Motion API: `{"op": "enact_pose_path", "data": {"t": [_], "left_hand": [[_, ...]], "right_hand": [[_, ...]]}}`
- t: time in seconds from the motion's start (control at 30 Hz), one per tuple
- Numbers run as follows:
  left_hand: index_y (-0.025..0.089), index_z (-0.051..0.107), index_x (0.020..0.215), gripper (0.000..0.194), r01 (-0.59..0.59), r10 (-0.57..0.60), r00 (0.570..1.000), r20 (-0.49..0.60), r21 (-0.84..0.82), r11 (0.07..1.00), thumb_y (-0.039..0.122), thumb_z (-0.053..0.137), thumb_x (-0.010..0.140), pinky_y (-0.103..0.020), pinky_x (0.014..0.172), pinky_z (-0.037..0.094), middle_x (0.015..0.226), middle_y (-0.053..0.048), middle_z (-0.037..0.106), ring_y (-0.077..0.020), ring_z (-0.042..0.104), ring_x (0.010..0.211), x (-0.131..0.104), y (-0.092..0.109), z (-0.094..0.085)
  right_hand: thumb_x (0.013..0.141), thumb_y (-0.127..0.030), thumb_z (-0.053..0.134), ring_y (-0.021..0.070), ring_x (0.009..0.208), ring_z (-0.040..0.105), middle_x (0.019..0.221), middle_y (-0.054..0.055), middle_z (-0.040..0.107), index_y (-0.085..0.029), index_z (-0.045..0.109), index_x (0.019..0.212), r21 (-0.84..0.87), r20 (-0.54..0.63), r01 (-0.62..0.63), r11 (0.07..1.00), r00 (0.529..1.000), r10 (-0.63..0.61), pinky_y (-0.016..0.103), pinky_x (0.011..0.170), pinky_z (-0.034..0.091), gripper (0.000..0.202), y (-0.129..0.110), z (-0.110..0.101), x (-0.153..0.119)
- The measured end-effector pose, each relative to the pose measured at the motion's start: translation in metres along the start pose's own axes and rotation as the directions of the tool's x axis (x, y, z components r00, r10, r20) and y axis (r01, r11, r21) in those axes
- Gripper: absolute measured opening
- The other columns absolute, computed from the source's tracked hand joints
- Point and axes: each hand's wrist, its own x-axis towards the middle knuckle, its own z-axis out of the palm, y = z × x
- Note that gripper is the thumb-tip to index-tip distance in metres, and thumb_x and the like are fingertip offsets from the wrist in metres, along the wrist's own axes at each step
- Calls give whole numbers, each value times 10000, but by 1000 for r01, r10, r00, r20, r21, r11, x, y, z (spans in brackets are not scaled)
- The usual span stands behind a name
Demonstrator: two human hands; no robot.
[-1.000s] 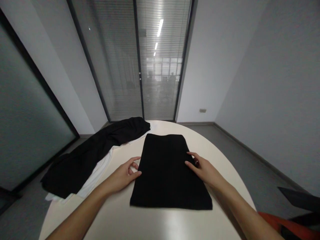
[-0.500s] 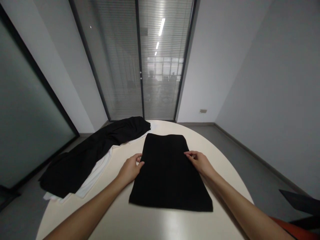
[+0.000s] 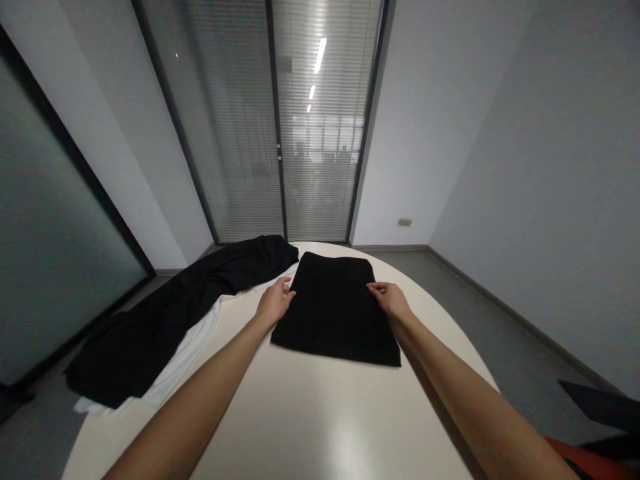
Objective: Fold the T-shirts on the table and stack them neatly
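Note:
A black skirt (image 3: 337, 310) lies laid out over the pale table, its narrower end pointing away from me and its wider hem nearer. My left hand (image 3: 274, 303) is at the skirt's left side, thumb over the edge and fingers curled beside it. On the opposite side, my right hand (image 3: 393, 301) pinches the right edge between thumb and fingertips. To the left, apart from the skirt, rests a heap of black clothing (image 3: 165, 327) with white cloth (image 3: 183, 360) showing from under it.
The round, cream-coloured table (image 3: 295, 413) has a curved edge on the right. Beyond it stand a glass partition with blinds (image 3: 320, 180) and a grey wall (image 3: 480, 133). Something orange and black (image 3: 585, 460) shows at the lower right, partly cut off.
Both hands have moved away from me along with the skirt. Its near hem now lies farther from me, swung slightly so the right corner is nearer. The black heap stays put.

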Motion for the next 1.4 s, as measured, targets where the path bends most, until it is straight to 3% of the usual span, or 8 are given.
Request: {"op": "enact_pose_path", "data": {"t": [0.13,0.33,0.6,0.77,0.9,1.07,1.23,1.4], "left_hand": [[172,627,1224,372,40,-41,999,-15,-101,994,293,650,873,-304,841,467,979,-74,727,-228,691,918,-3,-1,-1],[147,631,1123,462,71,-44,993,107,-267,961,546,533,912,-283,612,448,674,-3,635,-192,627,615,-44,-7,-23],[185,541,1265,485,71,112,918,381,-434,898,511,603,912,-236,575,377,763,29,582,-111,510,602,-99,-15,-62],[201,513,1326,590,120,107,914,391,-513,850,406,718,813,-233,568,402,1091,-67,634,-74,522,606,-105,-9,-65],[177,553,1263,524,152,97,904,417,-524,838,411,707,821,-222,537,380,907,-15,637,-80,512,576,-102,-6,-62],[183,606,1161,413,143,15,961,276,-542,828,430,695,842,-231,569,405,817,1,629,-120,568,648,-98,-9,-55],[182,618,1177,471,63,86,977,195,-653,755,375,776,777,-347,951,467,1111,-92,670,-212,631,1050,-100,-2,-48],[189,630,1126,468,64,46,989,142,-681,729,367,806,730,-368,982,453,1093,-81,665,-213,624,1041,-103,8,-47]], "right_hand": [[887,-295,612,222,853,717,957,84,781,-190,779,1066,75,54,12,997,998,-16,309,782,521,266,8,-3,3],[876,-388,611,189,782,665,917,74,733,-164,690,1177,239,101,42,970,993,-68,294,723,504,383,15,-14,-8],[897,-658,549,158,619,555,741,20,638,-143,534,1382,166,335,-81,983,942,21,281,587,428,707,-24,-50,-68],[911,-634,581,145,612,557,668,-28,564,-163,367,1539,183,681,-52,982,727,-88,288,628,439,814,-42,-91,-105],[791,-474,797,114,626,544,710,-64,518,-212,411,1483,314,791,-96,945,577,-204,251,615,413,834,-35,-102,-114],[769,-460,814,78,619,485,706,-74,472,-196,571,1074,395,747,-115,911,617,-246,218,587,339,471,-26,-93,-112],[806,-527,765,69,571,374,680,-60,504,-174,589,992,313,788,-81,946,579,-211,220,523,246,437,-22,-93,-108],[803,-556,756,67,568,383,676,-56,507,-167,595,960,335,739,-61,940,636,-222,220,525,254,450,-21,-94,-106]]}}
